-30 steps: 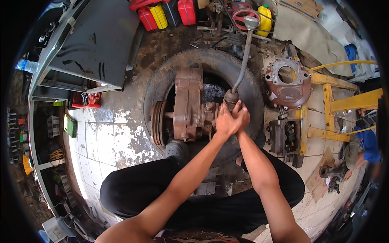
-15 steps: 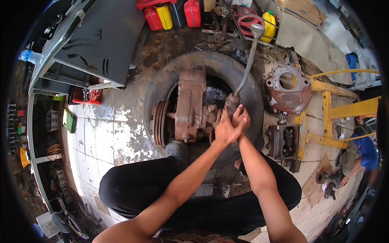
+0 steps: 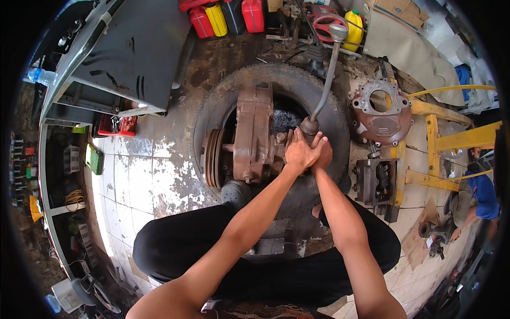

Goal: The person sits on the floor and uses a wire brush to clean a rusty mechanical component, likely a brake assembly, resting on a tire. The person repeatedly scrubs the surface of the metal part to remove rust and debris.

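Observation:
A brown-painted gearbox (image 3: 254, 133) lies across a large tyre (image 3: 220, 87) on the floor in front of me. A grooved pulley (image 3: 212, 158) sits at its left end. On the right, a long grey gear lever (image 3: 330, 80) with a round knob rises from a brown gear lever housing (image 3: 309, 126). My left hand (image 3: 300, 154) and my right hand (image 3: 323, 152) are pressed together around the near side of that housing, their fingers pointing away from me. My palms and part of the housing between them are hidden.
A brown bell housing (image 3: 381, 119) and an opened gear case (image 3: 376, 181) stand right of the tyre, by a yellow steel frame (image 3: 433, 143). Several jerrycans (image 3: 253, 17) line the back. A grey metal cabinet (image 3: 127, 58) stands left. Another person's arm (image 3: 466, 223) shows far right.
My hands have slid slightly down and toward me on the housing, uncovering more of the lever's base. The view has shifted a little; the gearbox appears unmoved on the tyre.

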Available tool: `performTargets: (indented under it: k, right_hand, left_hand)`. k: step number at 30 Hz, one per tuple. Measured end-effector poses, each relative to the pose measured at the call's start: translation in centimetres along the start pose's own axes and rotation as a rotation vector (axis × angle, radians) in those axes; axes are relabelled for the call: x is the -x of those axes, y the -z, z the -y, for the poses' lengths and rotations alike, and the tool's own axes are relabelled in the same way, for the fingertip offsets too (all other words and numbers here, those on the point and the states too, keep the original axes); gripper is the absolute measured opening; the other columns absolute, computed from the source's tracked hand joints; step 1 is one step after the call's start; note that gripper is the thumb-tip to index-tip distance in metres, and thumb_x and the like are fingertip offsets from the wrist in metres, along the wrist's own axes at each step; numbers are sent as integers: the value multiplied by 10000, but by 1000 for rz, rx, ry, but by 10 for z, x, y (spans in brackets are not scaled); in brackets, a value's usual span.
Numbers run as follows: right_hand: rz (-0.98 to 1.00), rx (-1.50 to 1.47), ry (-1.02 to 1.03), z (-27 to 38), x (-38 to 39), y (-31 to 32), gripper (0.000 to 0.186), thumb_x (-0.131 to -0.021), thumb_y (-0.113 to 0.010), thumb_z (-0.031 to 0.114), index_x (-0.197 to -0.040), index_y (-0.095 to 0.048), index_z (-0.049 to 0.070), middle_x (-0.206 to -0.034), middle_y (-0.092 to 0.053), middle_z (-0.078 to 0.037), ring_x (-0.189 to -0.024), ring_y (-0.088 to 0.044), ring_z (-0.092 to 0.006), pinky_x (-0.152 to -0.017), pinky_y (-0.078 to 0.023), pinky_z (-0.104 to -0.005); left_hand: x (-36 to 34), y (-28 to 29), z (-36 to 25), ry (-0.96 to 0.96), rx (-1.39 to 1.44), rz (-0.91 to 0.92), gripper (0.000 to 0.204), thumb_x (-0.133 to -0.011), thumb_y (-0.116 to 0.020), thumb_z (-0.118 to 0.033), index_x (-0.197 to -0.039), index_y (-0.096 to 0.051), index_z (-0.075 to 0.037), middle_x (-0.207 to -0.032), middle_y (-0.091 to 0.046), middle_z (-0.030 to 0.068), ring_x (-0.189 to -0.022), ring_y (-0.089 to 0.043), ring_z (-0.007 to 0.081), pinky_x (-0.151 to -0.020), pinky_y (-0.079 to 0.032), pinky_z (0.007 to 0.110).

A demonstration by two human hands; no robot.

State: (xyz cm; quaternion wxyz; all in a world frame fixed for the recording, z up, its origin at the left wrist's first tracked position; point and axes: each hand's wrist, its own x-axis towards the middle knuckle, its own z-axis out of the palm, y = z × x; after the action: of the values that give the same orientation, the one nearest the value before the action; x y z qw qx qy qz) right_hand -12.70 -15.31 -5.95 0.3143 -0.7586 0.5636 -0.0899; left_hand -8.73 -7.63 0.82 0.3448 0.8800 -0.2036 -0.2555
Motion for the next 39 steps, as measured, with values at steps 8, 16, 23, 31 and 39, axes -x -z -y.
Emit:
performTargets:
  k: [8, 16, 23, 31, 39]
  right_hand:
    - [-109, -8, 134, -5, -3, -3, 472, -1008, -464, 438, -1006, -710, 35, -954, -727, -193, -878, -684, -434, -749, -539, -526]
    - [-86, -45, 121, 5, 1, -1, 461, -1001, -480, 441, -1018, -711, 42, -1005, -722, -196, -925, -677, -432, -800, -534, -525]
    - [-236, -168, 187, -8, 0, -7, 514, -1022, -419, 454, -1054, -718, 37, -959, -713, -237, -890, -667, -468, -787, -528, -532]
    - [-215, -94, 122, -13, 1, -4, 465, -1007, -452, 444, -961, -695, 51, -973, -722, -183, -889, -679, -430, -767, -530, -534]
    - [-95, -90, 127, -9, 5, 3, 503, -1014, -425, 464, -1035, -708, 49, -991, -714, -217, -934, -665, -447, -797, -523, -537]
  left_hand:
    - [-10, -4, -7, 42, 63, -24, 1114, -831, -580, -723, -1442, -316, 171, -1407, -443, 404, -1416, -351, 481, -1161, -322, 463]
    - [25, -18, 11, -150, -118, -131, 1187, -799, -609, -728, -1448, -270, 208, -1408, -418, 437, -1359, -450, 470, -1120, -395, 438]
    - [28, -30, 21, -242, -101, -297, 1069, -821, -596, -714, -1393, -389, 164, -1269, -573, 375, -1243, -552, 469, -1044, -448, 481]
    - [15, -10, -3, -87, -13, -69, 1060, -831, -602, -689, -1404, -369, 172, -1371, -487, 389, -1347, -445, 486, -1108, -392, 484]
    - [-8, -2, -9, 63, 28, -31, 1081, -846, -536, -728, -1404, -377, 184, -1328, -518, 407, -1317, -479, 493, -1107, -394, 484]
